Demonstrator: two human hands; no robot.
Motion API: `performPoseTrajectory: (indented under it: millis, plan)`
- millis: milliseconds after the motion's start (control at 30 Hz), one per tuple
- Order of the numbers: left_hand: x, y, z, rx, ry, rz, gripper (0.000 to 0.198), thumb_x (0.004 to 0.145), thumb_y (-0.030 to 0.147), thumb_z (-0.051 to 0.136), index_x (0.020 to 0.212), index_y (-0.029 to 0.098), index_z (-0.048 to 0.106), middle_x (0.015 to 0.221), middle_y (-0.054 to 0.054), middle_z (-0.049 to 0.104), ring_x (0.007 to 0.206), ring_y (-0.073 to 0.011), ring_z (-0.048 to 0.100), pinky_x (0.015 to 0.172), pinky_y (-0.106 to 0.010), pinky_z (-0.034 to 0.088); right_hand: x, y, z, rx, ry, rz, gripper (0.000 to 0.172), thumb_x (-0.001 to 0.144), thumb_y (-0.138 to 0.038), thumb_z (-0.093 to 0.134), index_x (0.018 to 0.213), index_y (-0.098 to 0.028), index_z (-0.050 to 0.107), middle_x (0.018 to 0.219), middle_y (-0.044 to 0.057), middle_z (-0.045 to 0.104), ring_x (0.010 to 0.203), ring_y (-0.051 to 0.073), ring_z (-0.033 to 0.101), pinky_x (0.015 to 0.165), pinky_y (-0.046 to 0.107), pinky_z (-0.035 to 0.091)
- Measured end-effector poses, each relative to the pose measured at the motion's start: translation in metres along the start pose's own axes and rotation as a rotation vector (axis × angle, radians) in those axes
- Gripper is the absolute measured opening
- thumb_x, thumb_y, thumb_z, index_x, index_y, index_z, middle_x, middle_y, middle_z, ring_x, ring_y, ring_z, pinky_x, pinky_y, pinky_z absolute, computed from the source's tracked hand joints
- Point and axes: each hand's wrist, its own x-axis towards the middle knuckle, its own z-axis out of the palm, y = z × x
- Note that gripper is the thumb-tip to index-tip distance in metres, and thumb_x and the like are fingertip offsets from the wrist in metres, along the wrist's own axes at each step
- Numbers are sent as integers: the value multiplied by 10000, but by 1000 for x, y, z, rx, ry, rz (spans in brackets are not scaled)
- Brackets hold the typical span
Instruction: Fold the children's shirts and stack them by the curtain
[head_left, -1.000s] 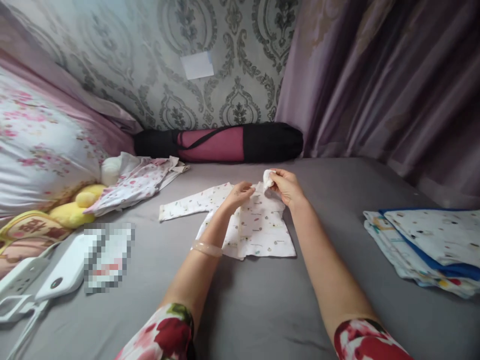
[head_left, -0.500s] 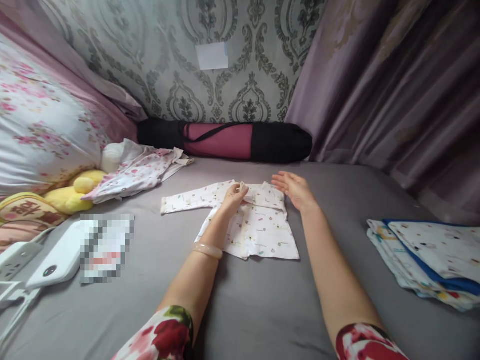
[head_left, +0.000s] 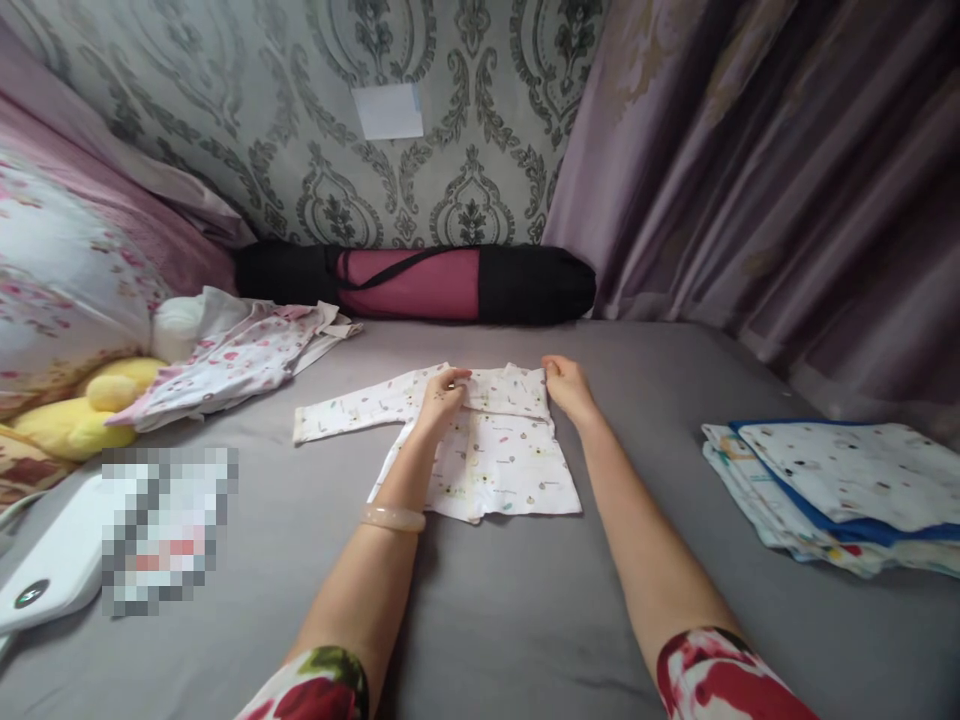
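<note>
Both our right hand (head_left: 571, 388) and left hand (head_left: 441, 402) are at the top of the shirt (head_left: 517, 465), the right pinching its shoulder edge, the left, its grip unclear, nearer the sleeve (head_left: 352, 412) that stretches leftward, crosswise before us, on the grey sheet (head_left: 517, 620).

A purple curtain (head_left: 735, 170) hangs beside a grey scroll-patterned wall (head_left: 476, 105).

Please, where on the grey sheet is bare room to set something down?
Bare sheet shows between the right forearm and the folded cloths; also between it and the left forearm, nearer you than the shirt. A narrower strip lies between the shirt and the long bag. The left edge is crowded: printed clothes, a yellow plush thing and a white device sit close.
</note>
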Motion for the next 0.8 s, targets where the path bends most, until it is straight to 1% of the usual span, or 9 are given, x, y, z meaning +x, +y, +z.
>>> performPoseTrajectory:
  millis: [100,200,267,333,400,467,600,667,800]
  plan:
    - [1,-2,-1,27,17,-12,444,653,139,489,1042,146,702,604,30,506,441,-80,333,457,-213,278,-10,-5,13,-271,-93,-119,420,930,-161,353,1281,-132,580,1290,141,609,1219,218,543,1043,321,383]
    - [3,-6,-3,70,28,8,449,648,130,489,1040,153,707,599,31,495,444,-85,346,462,-213,286,-22,-6,26,-447,-146,-233,475,953,-195,300,1382,-100,479,1458,149,450,1359,231,388,1114,337,287]
    - [4,-9,-4,104,35,7,464,645,122,489,1057,158,702,593,32,491,447,-94,366,478,-217,314,-29,-4,33,-539,-161,-258,512,973,-260,282,1437,-75,395,1534,155,329,1429,255,253,1152,387,204]
    - [6,-13,-4,149,34,-2,489,649,114,488,1092,164,688,613,24,515,465,-108,411,511,-230,360,-33,-1,37,-596,-181,-246,568,988,-333,261,1473,-44,319,1566,169,242,1455,274,164,1168,418,140]
    - [6,-15,-5,212,30,13,503,661,103,479,1120,159,675,688,-4,574,541,-136,497,587,-253,422,-35,1,39,-621,-200,-238,620,993,-386,237,1487,-14,275,1574,184,204,1460,284,134,1173,422,112]
    - [6,-16,-5,292,33,55,498,677,87,466,1128,146,668,830,-46,636,696,-174,580,720,-285,467,-35,3,40,-632,-207,-238,654,993,-416,214,1492,5,253,1576,192,183,1461,289,122,1173,427,102]
    - [6,-16,-4,448,46,167,481,702,60,442,1126,129,659,1110,-100,639,1025,-225,585,959,-321,421,-34,5,41,-644,-205,-227,681,989,-450,185,1494,3,249,1579,184,173,1462,283,117,1171,431,106]
    - [6,-15,-3,519,27,210,495,695,42,432,1131,129,650,1125,-103,630,1083,-227,565,992,-315,398,-34,6,42,-654,-198,-227,685,988,-456,185,1493,2,253,1576,184,184,1459,287,126,1169,432,110]
    - [4,-13,-2,661,-12,233,513,674,10,414,1120,138,633,1089,-100,614,1073,-227,542,980,-321,390,-33,9,45,-678,-168,-230,692,986,-467,197,1488,4,266,1568,188,212,1454,292,141,1164,429,114]
